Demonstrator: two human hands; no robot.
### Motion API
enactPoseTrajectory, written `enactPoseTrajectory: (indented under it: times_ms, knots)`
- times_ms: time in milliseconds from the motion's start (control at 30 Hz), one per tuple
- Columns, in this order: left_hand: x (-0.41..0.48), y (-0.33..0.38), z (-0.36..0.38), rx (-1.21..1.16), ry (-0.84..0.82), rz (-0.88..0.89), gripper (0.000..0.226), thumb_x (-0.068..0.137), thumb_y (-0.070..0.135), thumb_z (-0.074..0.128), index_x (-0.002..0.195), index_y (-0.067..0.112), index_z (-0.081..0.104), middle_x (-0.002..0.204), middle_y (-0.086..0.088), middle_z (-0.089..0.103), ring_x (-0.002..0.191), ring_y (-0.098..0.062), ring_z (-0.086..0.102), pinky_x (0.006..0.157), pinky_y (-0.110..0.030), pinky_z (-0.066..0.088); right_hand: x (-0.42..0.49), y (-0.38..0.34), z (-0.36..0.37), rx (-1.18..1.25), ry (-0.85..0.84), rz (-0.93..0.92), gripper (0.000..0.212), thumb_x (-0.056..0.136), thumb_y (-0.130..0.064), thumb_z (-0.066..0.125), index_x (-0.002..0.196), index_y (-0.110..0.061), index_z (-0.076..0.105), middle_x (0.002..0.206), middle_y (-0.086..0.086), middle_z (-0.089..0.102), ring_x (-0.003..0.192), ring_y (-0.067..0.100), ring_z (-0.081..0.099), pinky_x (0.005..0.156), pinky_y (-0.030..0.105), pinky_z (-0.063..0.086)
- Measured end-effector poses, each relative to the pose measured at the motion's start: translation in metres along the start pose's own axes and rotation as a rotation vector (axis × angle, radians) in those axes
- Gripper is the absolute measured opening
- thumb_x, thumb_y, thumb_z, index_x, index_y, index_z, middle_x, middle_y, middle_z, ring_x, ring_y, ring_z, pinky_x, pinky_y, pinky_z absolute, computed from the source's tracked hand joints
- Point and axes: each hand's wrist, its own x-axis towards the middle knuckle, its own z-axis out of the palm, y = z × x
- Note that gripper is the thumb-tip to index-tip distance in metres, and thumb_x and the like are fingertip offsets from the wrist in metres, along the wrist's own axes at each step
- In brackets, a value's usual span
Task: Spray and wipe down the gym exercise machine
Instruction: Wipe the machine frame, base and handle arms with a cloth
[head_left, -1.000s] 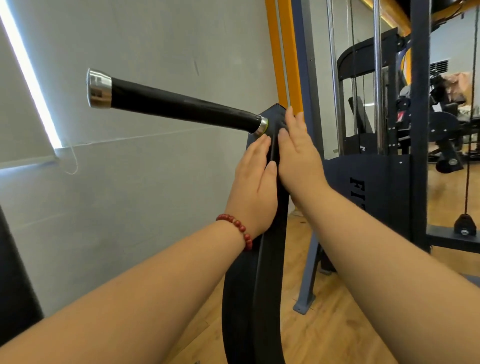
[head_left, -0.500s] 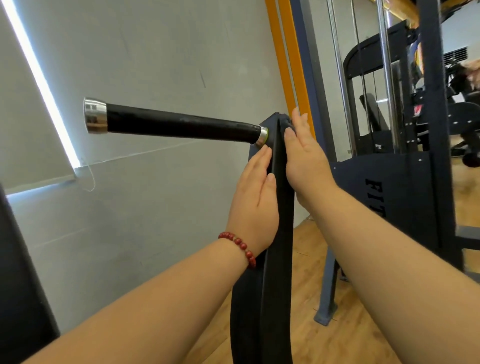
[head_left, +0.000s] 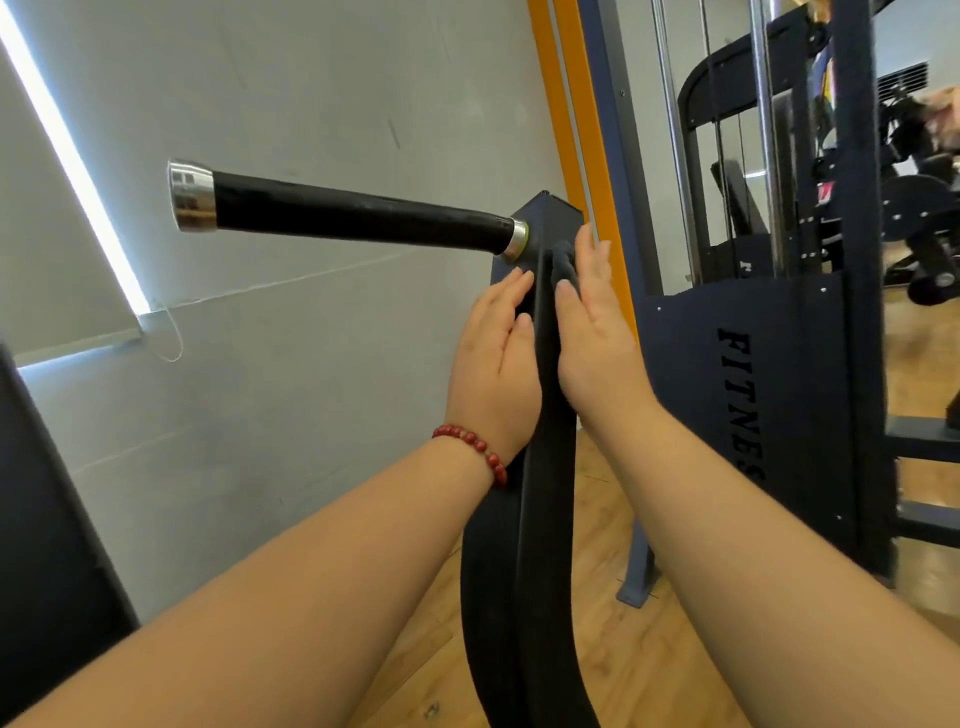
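Both hands are up on the machine arm, a black curved bar that rises from the bottom centre of the frame to just right of centre. The left hand lies flat against the arm's left face with its fingers straight and together. Its grip is wide and holds nothing. The right hand presses the arm's right face the same way, palm in and fingers straight, so the arm sits sandwiched between the two palms. Under the right fingertips there is a dark wad against the arm, maybe a cloth, but I cannot tell. At the arm's top end a black handle sticks out toward the upper left, tipped with a chrome cap. Neither hand touches the handle — the left fingertips stop just below its base. A red bead bracelet is on the left wrist. Behind is a grey wall with a bright light strip slanting down the upper left. An orange upright stands at top centre, just behind the arm. To the right is a dark blue panel lettered "FITNES", and chrome guide rods rise above it. A wood floor shows at the lower right.
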Motion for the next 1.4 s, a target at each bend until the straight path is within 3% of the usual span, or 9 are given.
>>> enactPoseTrajectory:
  times_ms: [100,233,433,667,867,1033,1200,1300,1400]
  knots:
    - [-0.005,0.005,-0.007,0.014,-0.1,-0.029,0.044,0.105,0.01,0.032,0.148,0.016,0.035,0.154,0.002,0.035,0.141,-0.005,0.029,0.118,-0.024,0.024,-0.053,0.013,0.002,-0.128,-0.081,-0.117,0.051,0.107,-0.027,0.031,0.146,-0.046,0.003,0.155,-0.023,-0.018,0.132,-0.022,-0.015,0.096,-0.008,-0.001]
    - [-0.036,-0.012,-0.022,0.097,-0.198,-0.016,0.048,0.105,0.01,0.032,0.151,0.02,0.028,0.16,0.005,0.023,0.145,-0.002,0.017,0.119,-0.021,0.014,-0.095,0.026,0.002,-0.307,-0.166,-0.148,0.052,0.105,-0.034,0.029,0.139,-0.055,-0.005,0.144,-0.034,-0.032,0.141,-0.007,-0.025,0.106,0.006,-0.009]
    - [-0.064,-0.026,-0.02,0.086,-0.228,-0.018,0.05,0.099,0.027,0.025,0.147,0.033,0.011,0.161,0.01,0.012,0.145,0.004,0.009,0.119,-0.018,0.009,-0.062,0.01,0.008,-0.346,-0.106,-0.129,0.052,0.107,-0.029,0.029,0.151,-0.04,0.003,0.152,-0.023,-0.018,0.139,-0.001,-0.024,0.112,0.022,-0.008]
    - [-0.069,-0.027,-0.018,0.095,-0.176,-0.016,0.054,0.099,0.026,0.023,0.152,0.02,0.021,0.161,0.004,0.017,0.146,-0.001,0.014,0.119,-0.017,0.013,-0.122,0.029,0.012,-0.339,-0.143,-0.199,0.047,0.104,-0.038,0.024,0.146,-0.046,0.006,0.155,-0.028,-0.016,0.146,-0.002,-0.018,0.11,0.005,-0.01]
    - [-0.072,-0.028,-0.017,0.064,-0.124,-0.026,0.051,0.1,0.02,0.028,0.152,0.017,0.028,0.159,0.001,0.025,0.144,-0.002,0.021,0.117,-0.013,0.015,-0.074,0.016,0.011,-0.367,-0.102,-0.19,0.045,0.107,-0.029,0.026,0.145,-0.043,0.006,0.161,-0.015,-0.007,0.143,0.0,-0.017,0.103,0.0,-0.011]
    - [-0.075,-0.027,-0.018,0.129,-0.087,-0.033,0.045,0.105,0.012,0.03,0.15,0.016,0.032,0.158,0.002,0.027,0.141,0.001,0.02,0.114,-0.01,0.015,-0.127,0.032,0.015,-0.354,-0.125,-0.239,0.047,0.104,-0.039,0.023,0.148,-0.041,0.008,0.158,-0.023,-0.012,0.148,0.004,-0.016,0.113,0.008,-0.008]
    - [-0.072,-0.027,-0.018,0.081,-0.028,-0.154,0.045,0.105,0.016,0.033,0.15,0.016,0.034,0.155,-0.003,0.033,0.143,-0.013,0.028,0.12,-0.035,0.023,-0.095,0.012,0.011,-0.512,-0.163,-0.251,0.048,0.106,-0.033,0.028,0.15,-0.036,0.009,0.16,-0.016,-0.011,0.145,0.002,-0.02,0.109,0.005,-0.01]
    - [-0.074,-0.025,-0.024,-0.035,-0.098,-0.301,0.048,0.106,0.023,0.033,0.153,0.019,0.025,0.155,0.0,0.034,0.142,-0.013,0.03,0.114,-0.021,0.02,-0.071,-0.002,0.01,-0.648,-0.199,-0.234,0.05,0.107,-0.029,0.028,0.154,-0.032,0.013,0.163,-0.008,-0.01,0.142,0.001,-0.023,0.114,0.019,-0.006]
    - [-0.085,-0.031,-0.038,-0.157,-0.17,-0.39,0.049,0.106,0.029,0.032,0.154,0.025,0.02,0.154,0.005,0.035,0.141,-0.011,0.032,0.104,-0.016,0.024,-0.089,0.002,0.005,-0.745,-0.261,-0.295,0.049,0.106,-0.032,0.028,0.154,-0.032,0.016,0.162,-0.013,-0.008,0.143,0.002,-0.024,0.114,0.021,-0.006]
